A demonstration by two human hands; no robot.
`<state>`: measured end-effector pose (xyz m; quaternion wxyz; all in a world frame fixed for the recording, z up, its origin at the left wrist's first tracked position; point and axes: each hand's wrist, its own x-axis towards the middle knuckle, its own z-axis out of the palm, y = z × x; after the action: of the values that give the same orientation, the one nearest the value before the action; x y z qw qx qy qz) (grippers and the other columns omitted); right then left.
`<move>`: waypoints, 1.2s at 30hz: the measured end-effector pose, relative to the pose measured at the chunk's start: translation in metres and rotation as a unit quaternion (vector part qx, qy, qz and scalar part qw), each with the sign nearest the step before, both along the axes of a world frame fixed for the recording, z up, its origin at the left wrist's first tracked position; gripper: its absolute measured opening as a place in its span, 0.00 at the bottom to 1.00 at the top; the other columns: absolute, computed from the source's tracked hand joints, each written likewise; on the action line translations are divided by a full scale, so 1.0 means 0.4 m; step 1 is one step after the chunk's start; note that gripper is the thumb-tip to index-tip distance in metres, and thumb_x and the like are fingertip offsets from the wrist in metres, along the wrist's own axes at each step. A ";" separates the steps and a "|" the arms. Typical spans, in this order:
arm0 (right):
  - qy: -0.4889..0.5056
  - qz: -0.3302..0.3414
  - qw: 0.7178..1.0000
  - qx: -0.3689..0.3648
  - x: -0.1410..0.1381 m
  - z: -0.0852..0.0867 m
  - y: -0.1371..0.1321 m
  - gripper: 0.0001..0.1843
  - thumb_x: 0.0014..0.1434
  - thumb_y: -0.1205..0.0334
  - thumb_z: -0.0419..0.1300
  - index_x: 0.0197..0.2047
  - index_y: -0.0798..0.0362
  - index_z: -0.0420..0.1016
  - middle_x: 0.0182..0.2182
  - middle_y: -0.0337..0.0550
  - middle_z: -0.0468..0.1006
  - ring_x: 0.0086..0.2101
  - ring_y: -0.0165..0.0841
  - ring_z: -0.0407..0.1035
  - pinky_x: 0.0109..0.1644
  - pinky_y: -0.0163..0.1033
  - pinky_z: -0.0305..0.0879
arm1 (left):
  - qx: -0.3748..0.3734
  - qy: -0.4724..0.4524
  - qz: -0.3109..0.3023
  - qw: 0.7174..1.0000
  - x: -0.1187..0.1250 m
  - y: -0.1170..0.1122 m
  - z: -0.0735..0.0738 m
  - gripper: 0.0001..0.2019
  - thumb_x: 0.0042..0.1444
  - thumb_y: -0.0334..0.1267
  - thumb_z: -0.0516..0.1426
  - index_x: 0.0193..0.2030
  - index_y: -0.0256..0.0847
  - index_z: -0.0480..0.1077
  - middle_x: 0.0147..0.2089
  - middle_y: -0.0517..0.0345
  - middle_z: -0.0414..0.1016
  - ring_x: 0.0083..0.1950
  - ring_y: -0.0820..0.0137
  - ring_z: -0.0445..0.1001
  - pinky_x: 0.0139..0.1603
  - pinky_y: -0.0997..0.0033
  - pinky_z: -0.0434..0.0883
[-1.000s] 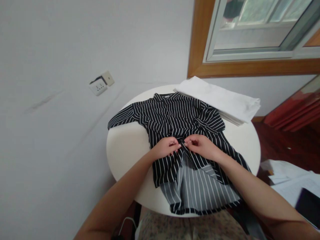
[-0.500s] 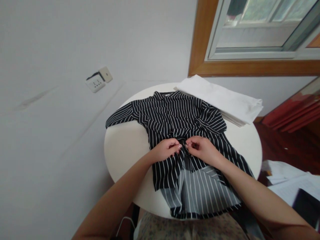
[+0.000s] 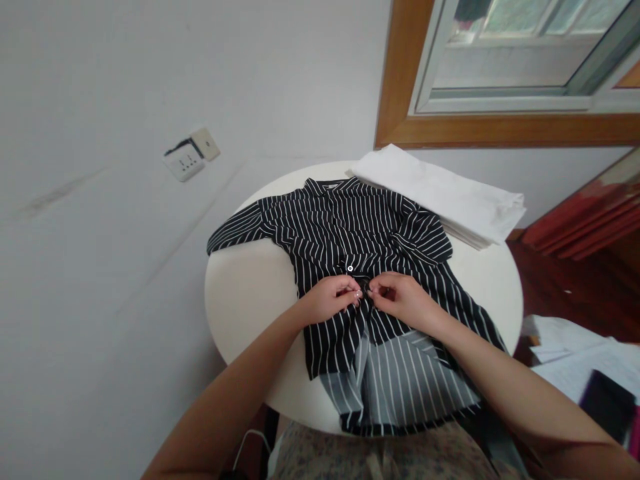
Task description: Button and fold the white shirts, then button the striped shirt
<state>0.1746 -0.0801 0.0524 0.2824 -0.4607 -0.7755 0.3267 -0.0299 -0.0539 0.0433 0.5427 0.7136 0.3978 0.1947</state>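
A black shirt with white stripes (image 3: 345,227) lies spread on a round white table (image 3: 245,293), collar at the far side. Its lower front is parted, showing the greyer inside of the back panel. My left hand (image 3: 330,298) pinches one front edge of the shirt near the middle. Close beside it, my right hand (image 3: 403,298) pinches the other front edge, fingertips almost meeting the left ones. A round button (image 3: 350,268) shows just above the hands. What lies exactly between the fingertips is too small to make out.
Folded white cloth (image 3: 440,190) lies at the table's back right. A wall with a socket (image 3: 185,162) borders the left, and a wood-framed window (image 3: 405,130) is behind. Papers (image 3: 575,347) and a dark flat object (image 3: 607,403) sit low at the right.
The camera view has shifted slightly. Both hands stay pinched at the shirt's front, and the button above them shows more plainly now.
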 end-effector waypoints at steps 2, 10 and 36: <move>0.000 0.004 1.000 0.003 0.002 0.000 0.000 0.04 0.55 0.70 0.57 0.31 0.53 0.72 0.28 0.38 0.73 0.31 0.29 0.67 0.36 0.34 0.62 | 0.014 0.003 0.003 1.000 0.000 -0.001 0.000 0.08 0.59 0.40 0.54 0.36 0.37 0.69 0.31 0.59 0.75 0.26 0.78 0.68 0.30 0.76 0.67; -0.009 0.026 0.999 -0.019 0.006 0.001 0.003 0.09 0.56 0.71 0.55 0.34 0.53 0.75 0.31 0.40 0.75 0.33 0.30 0.68 0.39 0.36 0.64 | 0.074 0.031 0.010 0.997 -0.004 -0.003 -0.007 0.09 0.59 0.40 0.54 0.36 0.38 0.71 0.33 0.58 0.77 0.29 0.76 0.71 0.33 0.76 0.67; 0.101 -0.002 0.990 -0.102 -0.020 -0.046 0.013 0.09 0.60 0.55 0.59 0.33 0.52 0.70 0.27 0.36 0.71 0.29 0.28 0.68 0.33 0.34 0.68 | 0.013 -0.001 0.026 1.000 0.002 -0.008 -0.008 0.05 0.57 0.33 0.52 0.33 0.37 0.68 0.29 0.62 0.72 0.26 0.77 0.71 0.29 0.77 0.70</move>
<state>0.1666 -0.0748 0.0338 0.3117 -0.4528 -0.7049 0.4483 -0.0293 -0.0573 0.0402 0.5283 0.7102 0.4130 0.2142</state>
